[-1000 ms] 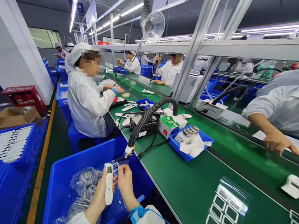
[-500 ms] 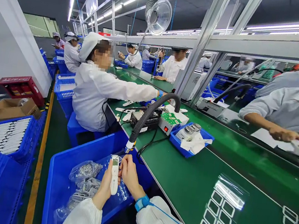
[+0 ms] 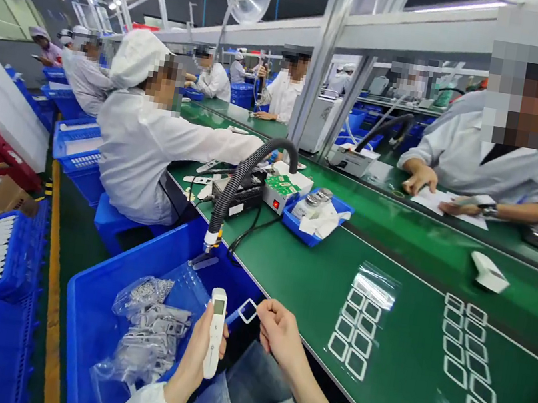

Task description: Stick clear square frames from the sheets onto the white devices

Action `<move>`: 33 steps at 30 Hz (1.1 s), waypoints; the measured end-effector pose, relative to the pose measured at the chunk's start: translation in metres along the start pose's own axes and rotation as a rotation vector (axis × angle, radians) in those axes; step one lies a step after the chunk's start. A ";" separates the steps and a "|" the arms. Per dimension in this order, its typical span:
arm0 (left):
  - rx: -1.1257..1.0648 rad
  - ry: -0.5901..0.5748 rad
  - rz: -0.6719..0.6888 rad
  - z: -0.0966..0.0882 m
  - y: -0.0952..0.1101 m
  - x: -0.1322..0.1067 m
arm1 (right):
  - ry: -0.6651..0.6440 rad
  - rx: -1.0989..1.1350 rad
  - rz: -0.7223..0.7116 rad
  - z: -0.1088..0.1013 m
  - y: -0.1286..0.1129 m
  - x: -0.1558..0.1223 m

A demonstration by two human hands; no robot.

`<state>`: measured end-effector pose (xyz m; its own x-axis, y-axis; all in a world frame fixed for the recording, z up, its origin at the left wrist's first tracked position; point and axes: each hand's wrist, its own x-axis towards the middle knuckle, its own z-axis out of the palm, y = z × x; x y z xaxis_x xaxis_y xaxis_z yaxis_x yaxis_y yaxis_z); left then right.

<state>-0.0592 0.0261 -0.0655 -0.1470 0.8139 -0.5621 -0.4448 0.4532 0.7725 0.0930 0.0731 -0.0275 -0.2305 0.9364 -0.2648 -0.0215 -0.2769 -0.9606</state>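
Observation:
My left hand [image 3: 201, 345] is closed around a white handheld device with a small grey display, perhaps a thermometer [image 3: 213, 345], held upright with its display facing me. Just to its right, my right hand [image 3: 280, 332] pinches the corner of a small clear display window with a white border [image 3: 248, 311]. The window hangs apart from the device. Below and left of my hands, a large blue bin [image 3: 139, 256] holds plastic bags of small parts [image 3: 155, 333]. On the green bench lies a clear sheet with several white-bordered windows [image 3: 352, 328].
A second group of bordered windows [image 3: 472, 356] lies farther right. A black flexible hose [image 3: 237, 186] arches above the bin's far edge. Behind it stand a box with a green board [image 3: 284, 187] and a blue tray [image 3: 317, 219]. Co-workers sit left and across the bench.
My right hand has moved right, away from the device, and the bordered window now shows in its fingers. My view has turned right. A white piece now lies on the bench before the co-worker opposite.

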 end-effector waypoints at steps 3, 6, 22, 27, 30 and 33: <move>0.085 -0.062 -0.037 0.012 -0.005 -0.026 | -0.011 0.050 0.098 -0.025 -0.012 -0.032; 0.073 -0.149 -0.046 0.022 -0.004 -0.044 | -0.026 0.083 0.150 -0.041 -0.021 -0.053; -0.053 -0.365 -0.214 0.051 -0.004 -0.073 | 0.075 0.057 0.121 -0.071 -0.024 -0.072; -0.057 -0.365 -0.221 0.054 -0.006 -0.074 | 0.107 -0.098 0.008 -0.073 -0.032 -0.070; 0.001 -0.374 -0.229 0.055 -0.004 -0.076 | 0.034 -0.154 -0.012 -0.068 -0.035 -0.068; 0.064 -0.386 -0.262 0.057 0.000 -0.077 | -0.051 -0.185 -0.020 -0.062 -0.036 -0.067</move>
<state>0.0023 -0.0166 -0.0055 0.3075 0.7393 -0.5991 -0.3661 0.6731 0.6426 0.1700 0.0339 0.0196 -0.2808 0.9278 -0.2456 0.1512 -0.2100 -0.9659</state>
